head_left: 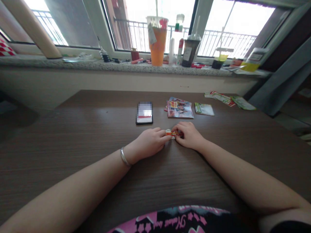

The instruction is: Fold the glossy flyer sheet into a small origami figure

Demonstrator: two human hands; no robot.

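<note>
Between my two hands lies a small printed paper piece (168, 132) in orange, white and red, low on the brown table. Most of it is hidden by fingers, and I cannot tell whether it is a packet or a card. My left hand (152, 142), with a silver bangle at the wrist, has its fingertips pressed on the left end. The right end is pinched by the curled fingers of my right hand (190, 135). Just beyond the hands sit a stack of colourful printed booklets or packets (181, 109) and a phone-like black-framed device (144, 120) with a blurred screen.
A green and white packet (204, 109) lies right of the stack. Several crumpled wrappers (223, 98) are near the table's back right corner. On the stone windowsill (85, 65) stand a tall orange drink cup (157, 45), a dark lidded cup (190, 51) and several bottles.
</note>
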